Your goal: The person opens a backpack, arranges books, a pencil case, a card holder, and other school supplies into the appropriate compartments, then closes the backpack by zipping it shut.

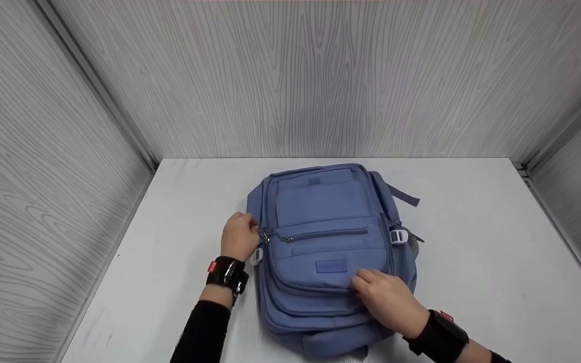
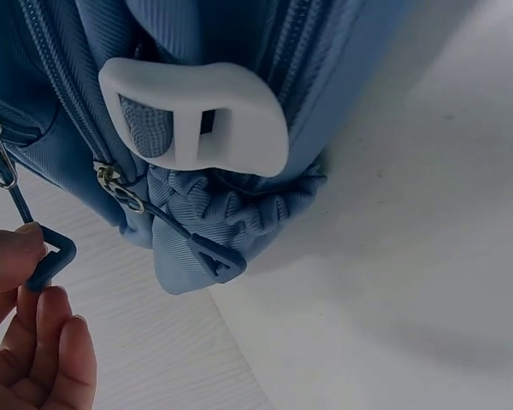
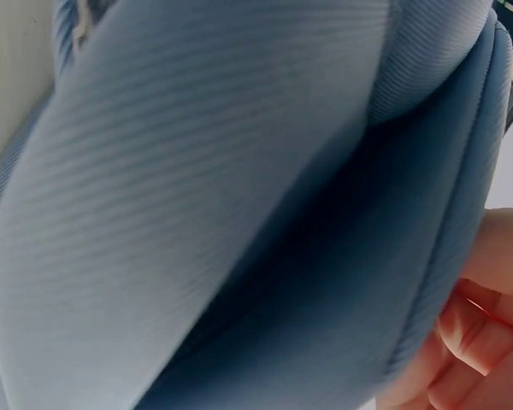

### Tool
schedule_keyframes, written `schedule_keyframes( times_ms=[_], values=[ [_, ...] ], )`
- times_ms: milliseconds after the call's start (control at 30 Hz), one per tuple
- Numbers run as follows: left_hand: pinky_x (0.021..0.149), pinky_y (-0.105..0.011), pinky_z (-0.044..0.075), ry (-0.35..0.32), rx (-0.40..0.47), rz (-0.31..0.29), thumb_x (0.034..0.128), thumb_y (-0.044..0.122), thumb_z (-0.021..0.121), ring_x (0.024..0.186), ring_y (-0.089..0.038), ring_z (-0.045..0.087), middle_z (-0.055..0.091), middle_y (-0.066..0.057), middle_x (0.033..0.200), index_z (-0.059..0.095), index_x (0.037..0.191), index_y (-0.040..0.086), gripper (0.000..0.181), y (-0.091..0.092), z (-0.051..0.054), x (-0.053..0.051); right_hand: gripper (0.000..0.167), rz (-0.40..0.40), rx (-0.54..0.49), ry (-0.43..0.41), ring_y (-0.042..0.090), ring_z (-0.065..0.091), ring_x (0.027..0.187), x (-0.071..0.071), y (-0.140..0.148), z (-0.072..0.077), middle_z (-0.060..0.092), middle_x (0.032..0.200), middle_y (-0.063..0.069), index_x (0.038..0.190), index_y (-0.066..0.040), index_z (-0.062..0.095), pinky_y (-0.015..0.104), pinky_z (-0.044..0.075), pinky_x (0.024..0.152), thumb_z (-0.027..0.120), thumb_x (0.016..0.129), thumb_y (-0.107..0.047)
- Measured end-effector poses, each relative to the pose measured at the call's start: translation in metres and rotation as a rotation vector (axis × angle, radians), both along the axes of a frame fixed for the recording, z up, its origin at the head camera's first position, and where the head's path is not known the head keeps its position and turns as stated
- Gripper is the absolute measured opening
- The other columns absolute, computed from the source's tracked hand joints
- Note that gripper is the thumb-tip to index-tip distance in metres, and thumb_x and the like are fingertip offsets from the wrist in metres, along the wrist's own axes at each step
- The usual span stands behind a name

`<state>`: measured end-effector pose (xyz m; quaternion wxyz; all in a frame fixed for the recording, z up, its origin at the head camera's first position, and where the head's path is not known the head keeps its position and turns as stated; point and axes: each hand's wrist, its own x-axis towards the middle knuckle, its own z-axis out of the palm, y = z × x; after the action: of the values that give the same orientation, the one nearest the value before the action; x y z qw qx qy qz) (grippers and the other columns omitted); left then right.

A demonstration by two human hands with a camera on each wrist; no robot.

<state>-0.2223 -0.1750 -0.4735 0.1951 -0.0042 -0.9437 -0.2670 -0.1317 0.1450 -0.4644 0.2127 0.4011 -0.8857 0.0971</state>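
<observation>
A blue backpack point(image 1: 323, 201) lies on the white table, its front pockets facing up. At its left side my left hand point(image 1: 239, 237) pinches a blue zipper pull point(image 2: 61, 254) between thumb and finger, as the left wrist view shows. Another zipper pull point(image 2: 215, 259) hangs loose beside it, below a white plastic buckle point(image 2: 197, 115). With curled fingers my right hand point(image 1: 389, 302) grips the fabric at the lower right of the front pocket. The right wrist view shows those fingers point(image 3: 470, 329) against the edge of the blue fabric; their tips are partly hidden.
The white tabletop point(image 1: 482, 242) surrounds the backpack. Wood-grain panels stand behind point(image 1: 321, 80) and at both sides. A loose strap point(image 1: 404, 195) sticks out at the bag's upper right, and a second white buckle point(image 1: 399, 237) sits on its right side.
</observation>
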Motion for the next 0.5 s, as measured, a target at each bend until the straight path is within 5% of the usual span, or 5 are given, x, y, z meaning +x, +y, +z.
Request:
schedule_keyframes(
  times_ms=[500],
  values=[
    [0.074,-0.045,0.053,0.002,0.016,0.035,0.0825,0.002,0.065,0.078,-0.033,0.063,0.065,-0.016,0.081,0.070,0.083,0.000,0.005,0.0004,-0.0088,-0.0042,0.023,-0.012,-0.007,-0.059,0.014,0.059,0.067,0.0010,-0.0007,-0.0013,0.055,0.076,-0.002,0.080,-0.012,0.059,0.029,0.052,0.059,0.081,0.075,-0.014]
  ],
)
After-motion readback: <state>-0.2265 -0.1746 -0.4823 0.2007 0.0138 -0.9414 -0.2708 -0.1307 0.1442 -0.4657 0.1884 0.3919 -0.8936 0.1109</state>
